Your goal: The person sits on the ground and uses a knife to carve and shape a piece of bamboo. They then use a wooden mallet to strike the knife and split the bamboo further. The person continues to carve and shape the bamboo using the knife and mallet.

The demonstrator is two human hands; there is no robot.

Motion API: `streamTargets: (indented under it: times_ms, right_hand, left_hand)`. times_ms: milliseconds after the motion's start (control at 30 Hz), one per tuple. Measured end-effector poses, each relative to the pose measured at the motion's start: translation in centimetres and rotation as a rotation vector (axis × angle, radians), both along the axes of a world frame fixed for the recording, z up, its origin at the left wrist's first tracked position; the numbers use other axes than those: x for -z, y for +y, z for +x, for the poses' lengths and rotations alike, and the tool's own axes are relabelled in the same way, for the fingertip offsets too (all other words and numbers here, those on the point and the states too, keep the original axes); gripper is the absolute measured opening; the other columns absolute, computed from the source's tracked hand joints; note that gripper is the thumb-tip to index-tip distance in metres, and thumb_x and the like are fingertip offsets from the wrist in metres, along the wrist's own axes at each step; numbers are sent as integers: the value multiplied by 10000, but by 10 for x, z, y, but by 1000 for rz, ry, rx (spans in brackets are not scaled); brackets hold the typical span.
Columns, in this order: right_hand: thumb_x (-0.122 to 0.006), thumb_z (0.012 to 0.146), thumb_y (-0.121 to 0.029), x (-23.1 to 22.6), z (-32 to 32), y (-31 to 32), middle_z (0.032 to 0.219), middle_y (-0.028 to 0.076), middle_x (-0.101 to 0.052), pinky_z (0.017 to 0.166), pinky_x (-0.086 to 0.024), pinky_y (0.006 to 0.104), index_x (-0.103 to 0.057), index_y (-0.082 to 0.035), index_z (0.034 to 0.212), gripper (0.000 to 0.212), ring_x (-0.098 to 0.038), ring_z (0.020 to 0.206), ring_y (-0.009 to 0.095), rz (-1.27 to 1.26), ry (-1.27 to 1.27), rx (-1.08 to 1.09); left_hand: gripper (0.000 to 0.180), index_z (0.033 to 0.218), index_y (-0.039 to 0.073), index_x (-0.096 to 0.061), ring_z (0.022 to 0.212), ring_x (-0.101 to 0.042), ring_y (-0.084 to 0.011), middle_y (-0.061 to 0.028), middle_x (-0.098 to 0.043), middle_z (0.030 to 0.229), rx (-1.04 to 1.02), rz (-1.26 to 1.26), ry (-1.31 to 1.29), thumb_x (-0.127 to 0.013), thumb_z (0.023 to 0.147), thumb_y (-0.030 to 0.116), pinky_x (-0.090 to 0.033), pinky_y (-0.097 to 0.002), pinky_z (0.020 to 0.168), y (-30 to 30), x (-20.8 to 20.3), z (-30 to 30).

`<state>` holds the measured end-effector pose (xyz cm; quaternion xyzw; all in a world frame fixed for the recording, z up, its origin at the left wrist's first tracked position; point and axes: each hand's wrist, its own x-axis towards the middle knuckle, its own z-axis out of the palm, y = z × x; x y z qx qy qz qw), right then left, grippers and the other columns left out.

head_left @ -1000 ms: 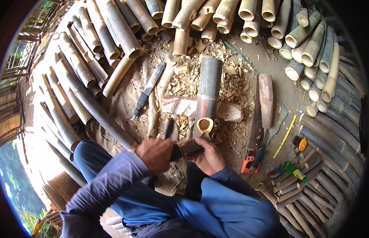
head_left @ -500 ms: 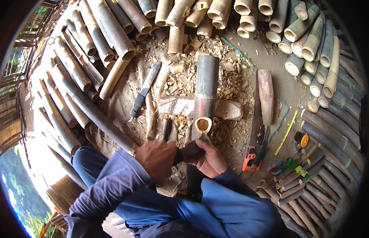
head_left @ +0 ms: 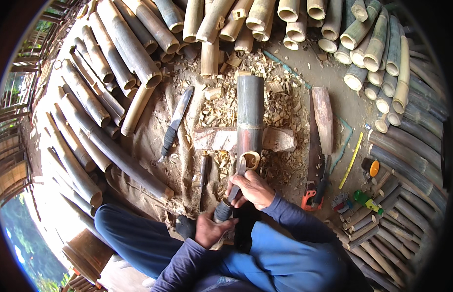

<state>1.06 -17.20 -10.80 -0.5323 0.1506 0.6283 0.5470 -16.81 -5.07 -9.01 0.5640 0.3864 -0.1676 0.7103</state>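
Observation:
In front of me a dark bamboo section lies lengthwise across a pale wooden block, with a cut opening at its near end. My left hand is closed around the dark wrapped handle of a knife. My right hand pinches the knife's blade partway along. The blade points away from me, and its tip is at the opening; whether it touches the bamboo I cannot tell.
Wood chips surround the block. A wrapped-handled knife and a thin tool lie left. A saw, wooden piece, yellow measuring strip and green bottle lie right. Bamboo stacks ring the space.
My left hand has moved lower and slightly right, and the knife has turned from lying crosswise to pointing away from me. My right hand stays on the blade. The view has shifted slightly.

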Motion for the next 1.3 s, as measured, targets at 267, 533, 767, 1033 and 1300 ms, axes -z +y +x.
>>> streamTargets:
  times_ms: [267, 533, 767, 1033, 1300]
  right_hand:
    - [-441, 1039, -263, -4, 9, 2, 1105, 158, -709, 757, -602, 412, -619, -54, 1073, 277, -697, 985, 253, 438, 372, 685]
    - [-538, 1020, -230, -12, 3, 18, 928, 153, -706, 559, -572, 328, -585, -47, 1073, 196, -693, 655, 233, 113, 158, 324]
    - [-463, 1023, -206, 3, -3, 2, 1108, 155, -705, 693, -597, 390, -586, -45, 1093, 214, -703, 850, 248, 490, 468, 827]
    - [-515, 1006, -176, -5, -12, 16, 1012, 128, -714, 630, -600, 363, -619, -25, 1093, 203, -699, 761, 220, 257, 105, 593]
    - [-493, 1041, -178, -1, -3, 5, 1102, 151, -701, 814, -605, 427, -601, -45, 1128, 192, -688, 930, 235, 562, 480, 913]
  left_hand:
    - [219, 823, -10, -659, 567, -698, -298, -160, -679, 648, 1028, 1125, -39, -722, 773, 193, -555, -426, 562, 71, -111, 144]
    - [458, 945, -40, -709, 675, -706, -272, -171, -722, 756, 367, 377, 105, -861, 655, 279, -568, -390, 687, 61, -24, 26]
    - [186, 745, -3, -642, 655, -691, -284, -148, -672, 697, 1042, 1174, -134, -720, 709, 162, -540, -416, 619, 66, -113, 156]
    - [299, 884, -18, -662, 691, -692, -279, -145, -691, 738, 704, 797, -57, -761, 661, 154, -550, -415, 698, 86, -50, 84]
    - [147, 712, 53, -653, 641, -688, -295, -125, -678, 685, 1099, 1289, -175, -722, 725, 182, -528, -431, 603, 71, -103, 174]
